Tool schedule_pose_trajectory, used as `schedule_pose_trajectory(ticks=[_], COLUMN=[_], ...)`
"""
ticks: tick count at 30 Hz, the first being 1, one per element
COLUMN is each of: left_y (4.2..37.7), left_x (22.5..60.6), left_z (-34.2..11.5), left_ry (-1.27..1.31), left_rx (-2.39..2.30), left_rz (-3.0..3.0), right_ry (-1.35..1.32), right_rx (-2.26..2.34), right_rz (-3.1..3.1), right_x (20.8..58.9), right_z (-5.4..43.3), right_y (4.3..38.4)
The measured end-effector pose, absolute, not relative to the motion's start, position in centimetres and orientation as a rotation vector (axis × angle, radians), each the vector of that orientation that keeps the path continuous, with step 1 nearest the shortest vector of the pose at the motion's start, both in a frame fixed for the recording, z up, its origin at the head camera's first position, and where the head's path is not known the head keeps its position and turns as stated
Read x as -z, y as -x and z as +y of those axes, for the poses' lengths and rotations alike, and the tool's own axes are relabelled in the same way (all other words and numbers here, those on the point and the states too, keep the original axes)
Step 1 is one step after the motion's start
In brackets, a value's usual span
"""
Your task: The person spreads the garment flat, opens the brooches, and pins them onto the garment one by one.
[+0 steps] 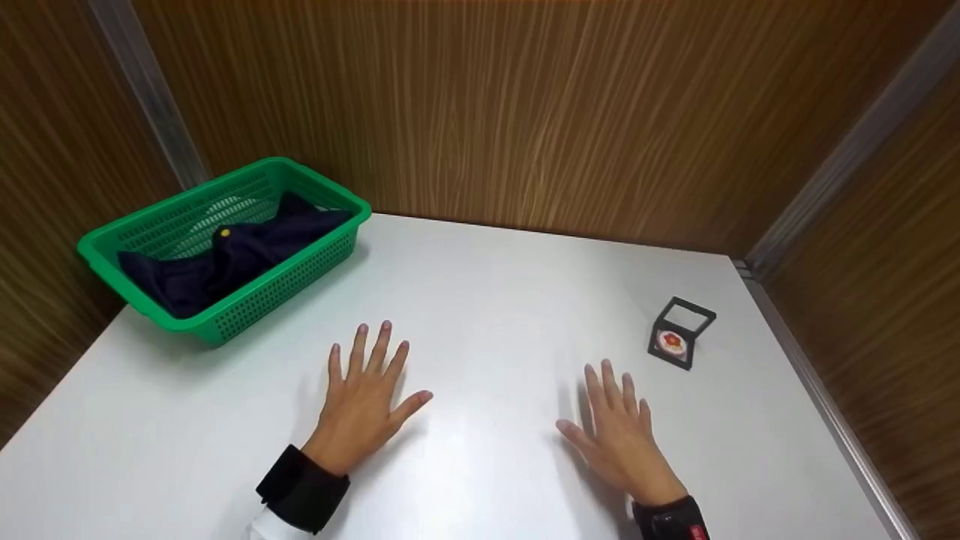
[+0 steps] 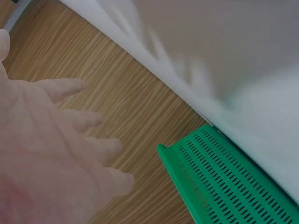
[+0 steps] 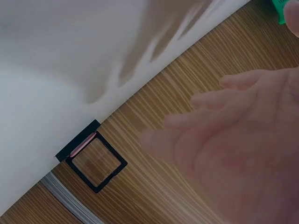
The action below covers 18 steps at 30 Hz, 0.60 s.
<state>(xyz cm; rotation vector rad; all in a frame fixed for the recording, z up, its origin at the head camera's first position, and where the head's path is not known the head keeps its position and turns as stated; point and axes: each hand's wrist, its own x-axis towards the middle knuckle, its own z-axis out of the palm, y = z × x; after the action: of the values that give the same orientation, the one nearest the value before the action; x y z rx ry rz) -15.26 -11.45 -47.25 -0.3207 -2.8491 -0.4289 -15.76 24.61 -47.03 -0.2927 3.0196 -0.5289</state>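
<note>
My left hand (image 1: 360,412) hovers palm down over the white table with its fingers spread, holding nothing. To its upper left stands a green plastic basket (image 1: 277,281), with dark navy cloth (image 1: 247,251) bearing a yellow button-like spot inside. My right hand (image 1: 619,442) is likewise flat and spread above the table, with nothing in it. Beyond its fingertips, to the upper right, lies a small black hinged case (image 1: 660,360), its framed lid (image 1: 705,322) raised. A round white piece with a red flower (image 1: 671,343) sits in the case's base.
Wood-grain panels (image 1: 480,112) wall off the back and both sides of the white table (image 1: 480,300). A grey metal strip (image 1: 825,405) runs along the right edge. Black bands circle both wrists, the left band (image 1: 304,487) over a white sleeve.
</note>
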Motion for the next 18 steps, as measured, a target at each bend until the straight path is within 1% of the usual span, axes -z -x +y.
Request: schedule_pose_trajectory(ticks=[5, 9, 12, 14, 18], left_y=[16.1, 17.5, 19.8, 22.0, 26.6], left_x=[47.0, 46.1, 44.6, 43.1, 40.3], left_z=[-12.0, -13.2, -14.8, -16.2, -19.7], left_ry=[0.338, 0.351, 0.379, 0.367, 0.238], left_rx=[0.589, 0.681, 0.662, 0.631, 0.665], left_rz=[-2.861, -2.76, -2.634, -2.583, -2.634], right_ry=[0.283, 0.243, 0.211, 0.2, 0.184], right_rx=[0.499, 0.483, 0.457, 0.449, 0.446], right_rz=[2.929, 2.868, 2.845, 2.852, 2.868], right_x=[47.7, 48.5, 49.0, 49.1, 49.2], right_z=[24.9, 24.8, 24.9, 25.1, 25.3], right_y=[15.4, 15.1, 15.0, 15.0, 15.1])
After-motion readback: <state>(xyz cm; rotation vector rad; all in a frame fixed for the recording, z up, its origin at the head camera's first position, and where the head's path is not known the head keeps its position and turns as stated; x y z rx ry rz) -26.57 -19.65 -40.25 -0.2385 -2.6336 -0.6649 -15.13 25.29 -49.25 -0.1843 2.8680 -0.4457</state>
